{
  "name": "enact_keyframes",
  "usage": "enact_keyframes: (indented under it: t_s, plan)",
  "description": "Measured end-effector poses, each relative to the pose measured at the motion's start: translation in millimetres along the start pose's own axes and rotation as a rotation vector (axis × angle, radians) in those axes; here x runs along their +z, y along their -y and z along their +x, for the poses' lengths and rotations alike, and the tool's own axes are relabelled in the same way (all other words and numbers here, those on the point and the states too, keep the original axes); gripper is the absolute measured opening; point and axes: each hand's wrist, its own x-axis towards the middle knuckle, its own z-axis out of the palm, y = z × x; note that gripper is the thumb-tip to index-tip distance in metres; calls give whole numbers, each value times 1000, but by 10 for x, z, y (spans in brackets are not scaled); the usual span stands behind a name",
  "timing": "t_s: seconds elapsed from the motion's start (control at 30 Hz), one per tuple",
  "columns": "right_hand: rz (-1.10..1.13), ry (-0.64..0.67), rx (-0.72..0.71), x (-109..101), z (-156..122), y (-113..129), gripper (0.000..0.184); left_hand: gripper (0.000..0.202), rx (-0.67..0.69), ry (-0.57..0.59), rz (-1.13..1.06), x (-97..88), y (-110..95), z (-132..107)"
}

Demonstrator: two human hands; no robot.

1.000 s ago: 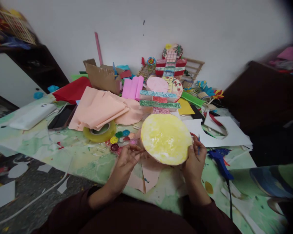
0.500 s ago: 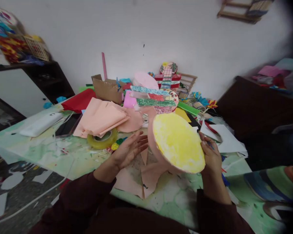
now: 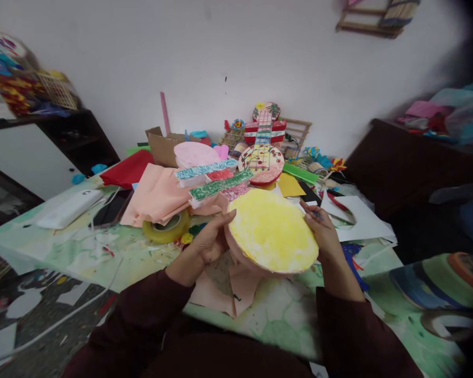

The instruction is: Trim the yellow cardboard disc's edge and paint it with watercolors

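Note:
Both hands hold a papercraft piece with a yellow-painted round face (image 3: 274, 231) and a pale peach side wall. My left hand (image 3: 209, 239) grips its left edge, the thumb on the rim and the other fingers mostly hidden behind. At the right edge, my right hand (image 3: 325, 233) is closed on the rim; a thin bluish, pen-like thing shows between its fingers. Beyond the yellow face extend a green strip (image 3: 222, 184), a blue strip (image 3: 206, 168) and a pink disc (image 3: 196, 154), seemingly parts of the same piece. Cut peach paper (image 3: 242, 294) lies below.
A tape roll (image 3: 165, 228), folded peach paper (image 3: 153, 197) and a white device (image 3: 69, 209) lie left. A cardboard box (image 3: 163, 147) and a decorated two-disc craft (image 3: 262, 163) stand behind. White paper (image 3: 366, 220) and a striped cylinder (image 3: 433, 281) are right.
My left hand, earlier open and apart, has come onto the rim of the papercraft piece. The piece has shifted left and turned, its pink disc swinging left. My right hand has moved left with it.

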Motion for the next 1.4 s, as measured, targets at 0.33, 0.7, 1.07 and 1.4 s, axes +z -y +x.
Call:
enact_keyframes:
  t_s: [0.33, 0.7, 1.07, 1.4]
  plan:
    - [0, -543, -748, 107, -679, 402, 36, 39, 193, -230, -17, 54, -133, -42]
    - [-176, 344, -808, 256, -1222, 141, 23, 37, 241, -268, 1, 112, -109, 82]
    - [-227, 242, -779, 223, -1124, 64, 22, 37, 204, -274, 22, 127, -156, 84]
    - [-83, 59, -676, 283, -1147, 71, 22, 37, 250, -299, -33, 153, -148, 114]
